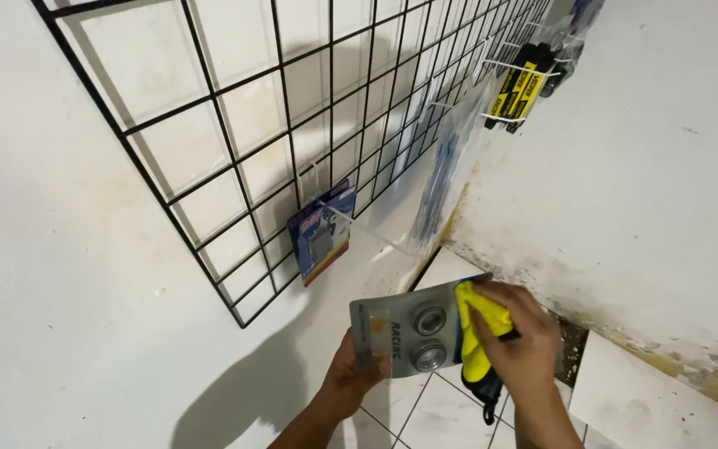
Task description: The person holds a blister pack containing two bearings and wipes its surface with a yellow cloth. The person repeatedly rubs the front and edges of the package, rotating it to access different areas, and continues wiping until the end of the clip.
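Observation:
My left hand (351, 378) grips the lower left edge of a grey blister card (405, 333) with two round metal parts under clear plastic. My right hand (518, 345) holds a yellow cloth (474, 328) with a dark trailing end and presses it on the card's right side. Both hands are low in the view, below a black wire grid panel (284, 133) fixed to the white wall.
A blue and red packet (322, 233) hangs on a white hook of the grid. Further along hang clear bags (438, 187) and yellow and black packets (518, 87). A stained wall corner (459, 224) and white floor tiles (459, 407) lie beyond.

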